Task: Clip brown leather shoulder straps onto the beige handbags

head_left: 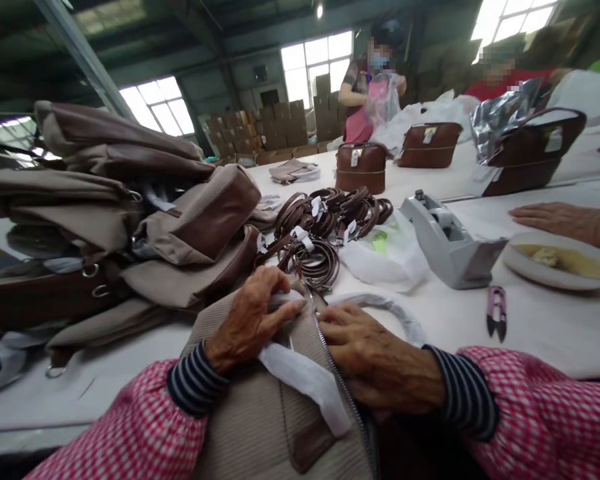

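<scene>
A grey-beige ribbed bag (245, 413) with brown leather trim lies in front of me, its long zipper (337, 373) running down the right side. White wrapping (305, 383) covers its handle. My left hand (250, 317) is on the upper part of the bag, thumb and fingers closed round the wrapped handle near the zipper's top end. Across the zipper, my right hand (375, 353) has its fingers curled at the bag's opening edge; what its fingertips hold is hidden. A second wrapped handle (380, 303) arches behind my right hand.
Brown and beige bags (215, 213) are piled at left. Coiled brown straps (320, 263) lie beyond my hands. A tape dispenser (450, 240), thread snips (496, 313) and a bowl (560, 260) stand at right, near another person's hand (570, 220). Finished brown bags (361, 170) and people are farther back.
</scene>
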Available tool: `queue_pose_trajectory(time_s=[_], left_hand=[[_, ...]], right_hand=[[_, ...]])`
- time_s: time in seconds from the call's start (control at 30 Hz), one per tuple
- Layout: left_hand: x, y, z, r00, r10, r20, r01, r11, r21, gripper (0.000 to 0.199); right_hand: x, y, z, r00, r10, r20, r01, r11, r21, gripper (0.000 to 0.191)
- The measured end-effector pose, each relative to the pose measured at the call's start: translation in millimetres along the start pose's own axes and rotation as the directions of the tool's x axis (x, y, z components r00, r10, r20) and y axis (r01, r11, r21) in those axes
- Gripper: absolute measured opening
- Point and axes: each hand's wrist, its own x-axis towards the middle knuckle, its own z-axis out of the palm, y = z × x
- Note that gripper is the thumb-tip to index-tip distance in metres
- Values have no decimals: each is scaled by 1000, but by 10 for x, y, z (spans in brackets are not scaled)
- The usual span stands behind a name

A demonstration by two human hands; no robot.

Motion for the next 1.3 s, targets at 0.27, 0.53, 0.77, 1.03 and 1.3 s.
queue_pose_trajectory(time_s=[0.27,0.53,0.77,1.03,1.3], left_hand=[[-185,-132,138,911,-203,-358,6,876,-482,42],[42,-108,67,965,-236,-112,175,901,-397,33],[553,192,-216,975,-57,213,-8,956,295,23],[933,80,80,930,-247,273,107,890,443,50],[979,-49,116,958,-256,127,241,963,123,50]], right_hand=[[-163,20,-161,992,123,-21,-122,992,26,32],[-24,-82,-5,991,128,36,-121,981,-149,15],[-105,-3,-120,979,204,3,-204,977,-57,28],[-113,41,-93,960,280,8,-279,960,-19,17],[70,-13,120,968,232,-90,-223,970,99,10]])
